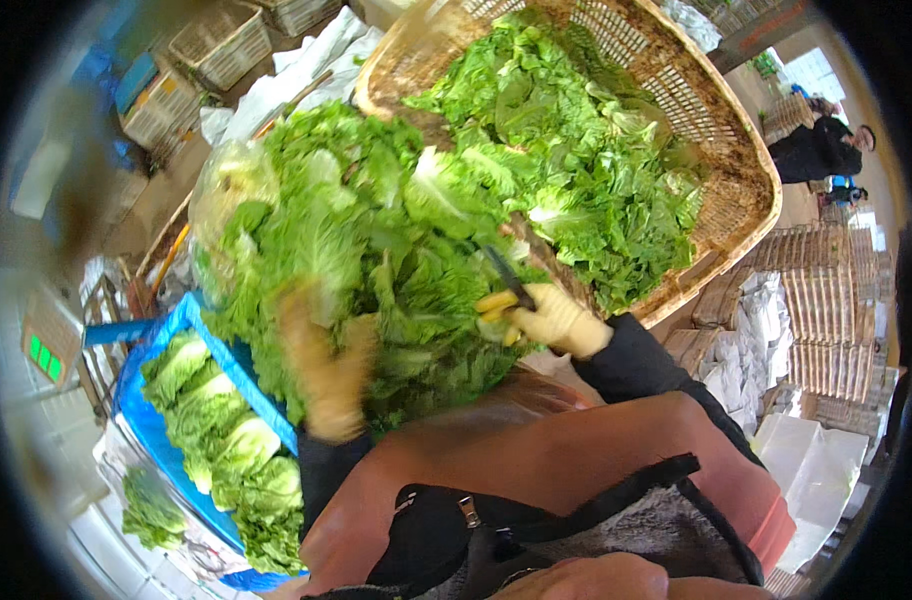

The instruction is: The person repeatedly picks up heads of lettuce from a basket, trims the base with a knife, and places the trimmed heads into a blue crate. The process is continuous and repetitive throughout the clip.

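Note:
A big heap of leafy green lettuce [336, 225] lies right in front of me. My left hand [324, 367], in a yellowish work glove and blurred, is over the near left part of the heap. Its thumb stands apart from the fingers, and I see nothing held in it. On the right, my right hand [557, 319], in a cream glove with yellow fingers, grips a dark-handled knife [507, 271]. The knife points up and left over the leaves; its tip is hard to make out among them.
Beyond the heap stands a large dirty plastic basket [760, 161] filled with loose lettuce leaves [576, 150]. A blue-lined crate [137, 394] at left holds several lettuce heads [223, 427]. Stacked crates [820, 300] and a person in dark clothes [823, 150] are at right.

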Motion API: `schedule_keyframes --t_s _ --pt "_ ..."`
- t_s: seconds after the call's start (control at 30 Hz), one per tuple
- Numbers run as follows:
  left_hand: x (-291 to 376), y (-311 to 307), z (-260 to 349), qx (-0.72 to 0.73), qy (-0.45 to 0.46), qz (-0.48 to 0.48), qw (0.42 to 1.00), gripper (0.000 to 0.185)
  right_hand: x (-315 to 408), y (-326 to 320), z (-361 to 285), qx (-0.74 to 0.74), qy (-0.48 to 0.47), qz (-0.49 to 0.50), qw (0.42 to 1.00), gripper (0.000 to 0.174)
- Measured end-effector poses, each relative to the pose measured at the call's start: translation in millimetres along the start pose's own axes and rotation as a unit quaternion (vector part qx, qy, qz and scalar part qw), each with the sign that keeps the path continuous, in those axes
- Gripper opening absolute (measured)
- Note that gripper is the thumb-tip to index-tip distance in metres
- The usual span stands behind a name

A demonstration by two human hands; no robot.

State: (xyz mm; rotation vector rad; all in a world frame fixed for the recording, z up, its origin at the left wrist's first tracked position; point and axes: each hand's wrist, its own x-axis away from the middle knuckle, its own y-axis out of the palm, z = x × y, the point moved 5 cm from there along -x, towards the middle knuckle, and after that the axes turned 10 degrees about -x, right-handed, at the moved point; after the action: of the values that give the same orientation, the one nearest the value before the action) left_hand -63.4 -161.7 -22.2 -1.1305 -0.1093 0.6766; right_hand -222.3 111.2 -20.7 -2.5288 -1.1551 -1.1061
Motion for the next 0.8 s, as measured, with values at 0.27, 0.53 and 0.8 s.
schedule_keyframes --t_s 0.27,0.53,0.8 --pt "-99.0 182.0 145.8 -0.145 0.043 -0.233 0.961 0.109 -9.0 -210.3 -96.7 0.184 -0.159 0.273 0.931 0.033" --pt "-70.2 210.8 111.8 -0.199 -0.004 -0.32 0.926 0.091 -171.6 -298.3 -216.9 0.494 -0.128 0.308 0.803 0.081" --pt "-83.1 242.0 108.0 -0.223 -0.03 -0.357 0.907 0.088 -176.7 -268.0 -185.0 0.51 -0.24 0.261 0.784 0.034"
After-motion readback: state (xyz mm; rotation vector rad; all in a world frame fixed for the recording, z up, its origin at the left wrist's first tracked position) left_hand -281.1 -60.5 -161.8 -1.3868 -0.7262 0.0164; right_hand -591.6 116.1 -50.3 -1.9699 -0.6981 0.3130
